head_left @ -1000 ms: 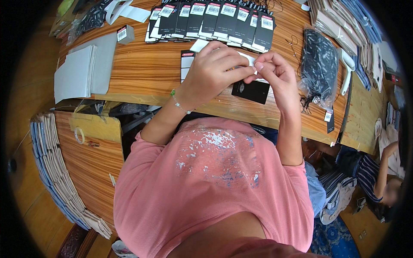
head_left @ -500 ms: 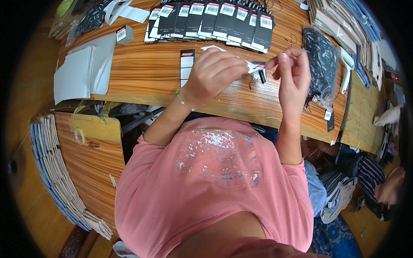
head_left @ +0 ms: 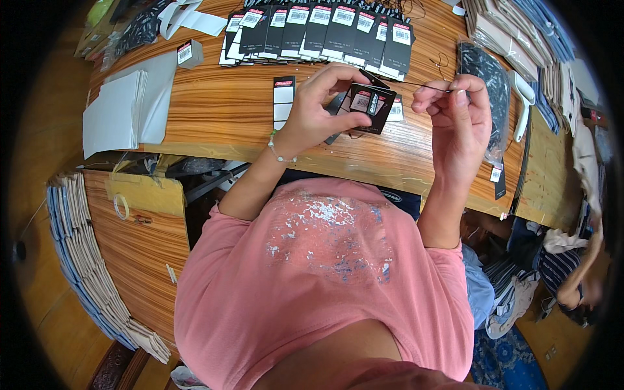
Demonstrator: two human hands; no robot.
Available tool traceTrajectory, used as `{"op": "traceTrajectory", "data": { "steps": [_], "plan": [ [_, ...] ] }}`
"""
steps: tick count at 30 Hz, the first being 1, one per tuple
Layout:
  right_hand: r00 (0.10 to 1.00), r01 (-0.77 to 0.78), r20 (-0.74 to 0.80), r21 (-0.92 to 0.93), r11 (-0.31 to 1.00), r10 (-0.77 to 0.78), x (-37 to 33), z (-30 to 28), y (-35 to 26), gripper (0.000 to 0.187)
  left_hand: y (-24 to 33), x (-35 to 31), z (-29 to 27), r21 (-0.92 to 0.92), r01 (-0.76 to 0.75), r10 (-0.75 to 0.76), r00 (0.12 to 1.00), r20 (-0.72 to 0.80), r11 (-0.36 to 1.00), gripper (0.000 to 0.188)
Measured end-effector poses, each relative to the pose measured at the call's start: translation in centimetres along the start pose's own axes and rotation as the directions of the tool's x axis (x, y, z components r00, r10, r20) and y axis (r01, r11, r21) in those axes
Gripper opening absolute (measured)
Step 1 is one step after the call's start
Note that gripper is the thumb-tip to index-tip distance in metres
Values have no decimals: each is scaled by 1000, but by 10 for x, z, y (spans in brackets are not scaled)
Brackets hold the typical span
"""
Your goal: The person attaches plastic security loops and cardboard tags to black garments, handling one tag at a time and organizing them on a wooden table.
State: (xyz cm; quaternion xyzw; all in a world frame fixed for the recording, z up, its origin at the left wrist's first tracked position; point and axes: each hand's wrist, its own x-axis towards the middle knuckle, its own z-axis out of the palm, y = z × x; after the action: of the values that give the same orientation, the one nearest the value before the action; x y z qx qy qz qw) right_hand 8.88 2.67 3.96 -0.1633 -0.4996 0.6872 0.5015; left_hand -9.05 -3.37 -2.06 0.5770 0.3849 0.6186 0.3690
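Note:
My left hand (head_left: 313, 114) grips black hang tags (head_left: 385, 120) between thumb and fingers, above the table. A small dark seal with pale lettering lies against their front. From the tags a thin black string (head_left: 422, 86) runs taut to my right hand (head_left: 461, 120), whose thumb and fingertips pinch its end. On the table beside my left wrist lies a black tag with white panels (head_left: 284, 94). Another tag (head_left: 395, 109) lies partly hidden behind the held ones.
Several black tags (head_left: 325, 32) fan along the table's far side. At right are a clear bag of black string seals (head_left: 484, 97), a white-handled tool (head_left: 522, 107) and folded garments (head_left: 500, 32). White sheets (head_left: 110, 120) lie left. A co-worker's arm (head_left: 588, 260) shows far right.
The tags in my left hand have turned from edge-on to show their front. My right hand has moved right and slightly down, drawing the string out. The co-worker's arm has shifted.

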Motion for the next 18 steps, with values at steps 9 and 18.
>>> {"op": "traceTrajectory", "data": {
  "steps": [9, 18],
  "plan": [
    [995, 64, -81, 73, 995, -58, 0, -7, -2, 11, -4, -2, 13, -305, 28, -62, 993, -102, 952, 40],
    [998, 48, -37, 109, 993, -44, 0, -9, -3, 11, -5, -2, 4, 113, 115, -111, 993, -44, 987, 18]
  ]
}}
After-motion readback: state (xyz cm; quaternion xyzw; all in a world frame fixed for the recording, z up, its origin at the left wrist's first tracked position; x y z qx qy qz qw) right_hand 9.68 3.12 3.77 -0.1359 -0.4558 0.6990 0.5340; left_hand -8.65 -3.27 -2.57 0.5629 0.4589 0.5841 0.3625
